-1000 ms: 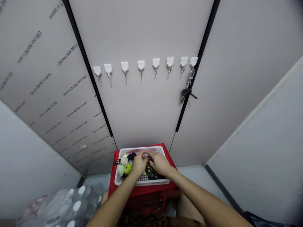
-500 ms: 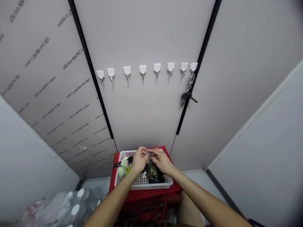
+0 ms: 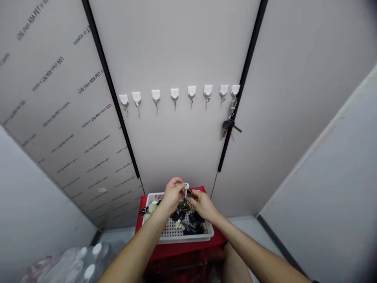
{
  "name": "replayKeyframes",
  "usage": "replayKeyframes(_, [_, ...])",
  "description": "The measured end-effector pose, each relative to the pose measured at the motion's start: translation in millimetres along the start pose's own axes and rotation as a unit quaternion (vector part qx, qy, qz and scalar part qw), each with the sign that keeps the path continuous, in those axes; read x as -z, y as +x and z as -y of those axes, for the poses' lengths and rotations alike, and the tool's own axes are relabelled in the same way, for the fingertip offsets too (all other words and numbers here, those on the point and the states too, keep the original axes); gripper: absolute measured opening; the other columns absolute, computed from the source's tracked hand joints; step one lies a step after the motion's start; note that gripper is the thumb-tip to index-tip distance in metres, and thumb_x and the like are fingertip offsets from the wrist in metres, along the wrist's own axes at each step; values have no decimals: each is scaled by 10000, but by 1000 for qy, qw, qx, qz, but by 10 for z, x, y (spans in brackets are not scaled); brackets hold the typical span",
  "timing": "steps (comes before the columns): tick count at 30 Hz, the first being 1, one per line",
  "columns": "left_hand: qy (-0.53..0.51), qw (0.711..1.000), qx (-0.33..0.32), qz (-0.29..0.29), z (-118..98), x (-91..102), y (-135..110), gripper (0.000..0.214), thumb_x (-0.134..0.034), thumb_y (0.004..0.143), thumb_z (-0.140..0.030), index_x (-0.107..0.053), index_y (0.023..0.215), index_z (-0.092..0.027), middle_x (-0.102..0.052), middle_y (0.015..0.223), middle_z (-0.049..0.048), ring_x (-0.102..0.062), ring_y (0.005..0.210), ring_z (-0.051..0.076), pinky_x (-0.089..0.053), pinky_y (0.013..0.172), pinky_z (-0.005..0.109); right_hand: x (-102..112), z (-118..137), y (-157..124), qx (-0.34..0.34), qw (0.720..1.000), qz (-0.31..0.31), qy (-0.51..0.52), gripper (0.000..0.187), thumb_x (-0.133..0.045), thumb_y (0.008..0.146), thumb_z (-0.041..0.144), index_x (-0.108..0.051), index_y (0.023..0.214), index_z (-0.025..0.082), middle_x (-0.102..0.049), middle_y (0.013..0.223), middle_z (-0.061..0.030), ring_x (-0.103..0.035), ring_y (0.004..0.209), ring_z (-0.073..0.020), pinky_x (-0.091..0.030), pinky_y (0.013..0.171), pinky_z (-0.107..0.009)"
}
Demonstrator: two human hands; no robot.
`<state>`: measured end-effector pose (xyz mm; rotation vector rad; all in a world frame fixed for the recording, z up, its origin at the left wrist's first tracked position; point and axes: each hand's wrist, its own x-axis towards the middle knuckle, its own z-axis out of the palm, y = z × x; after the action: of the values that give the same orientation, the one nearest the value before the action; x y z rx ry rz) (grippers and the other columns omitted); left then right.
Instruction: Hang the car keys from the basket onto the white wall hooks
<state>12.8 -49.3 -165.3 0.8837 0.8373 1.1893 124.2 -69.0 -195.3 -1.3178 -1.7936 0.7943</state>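
Note:
Over the white plastic basket [image 3: 194,238], my left hand [image 3: 172,194] and my right hand [image 3: 203,205] pinch a silver keychain [image 3: 186,191] between them. My left fingers close on its upper part, by a small whitish round piece. The right fingers are at a dark piece, perhaps a key head, at its side. Just below is a round, dark gold charm [image 3: 183,206]; whether it hangs from the keychain I cannot tell. Dark keys [image 3: 191,228] and pale green plush balls [image 3: 152,207] lie in the basket. The fingers partly hide the held piece.
Several white hooks [image 3: 174,93] run in a row along the wall. From the rightmost hangs a bunch of keys [image 3: 228,124]. The basket stands on a red stand [image 3: 176,249]. Plastic bottles [image 3: 90,271] in clear wrap are at lower left.
Both hands have come up slightly with the keychain, which now shows more clearly between them. The round charm has shifted left and up. The camera view has tilted a little.

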Motion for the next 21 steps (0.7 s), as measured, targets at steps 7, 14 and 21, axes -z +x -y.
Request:
replayKeyframes(7, [-37, 999, -15, -16, -160, -40, -11, 229, -525, 484, -177, -364, 645, -162, -425, 469, -85, -377, 390, 18, -294, 417, 146, 43, 152, 22, 25, 998, -49, 12, 176, -378, 650, 260, -478, 565, 143, -424, 513, 32, -385, 510, -75, -307, 495, -181])
replayKeyframes(14, [67, 991, -91, -70, -182, -49, 12, 142, -476, 540, -166, -374, 639, -160, -359, 428, -95, -342, 376, 17, -271, 399, 139, 329, 293, 104, 1, 994, -112, 2, 168, -396, 639, 271, -486, 567, 150, -412, 480, 36, -367, 459, -69, -298, 455, -179])
replayKeyframes(21, [209, 968, -135, 7, -234, -219, 55, 107, -441, 578, -101, -445, 678, -139, -476, 573, -30, -435, 523, 48, -357, 522, 171, 708, 472, 296, 17, 988, -132, 80, 156, -432, 617, 280, -491, 597, 137, -447, 492, 31, -401, 459, -67, -334, 465, -189])
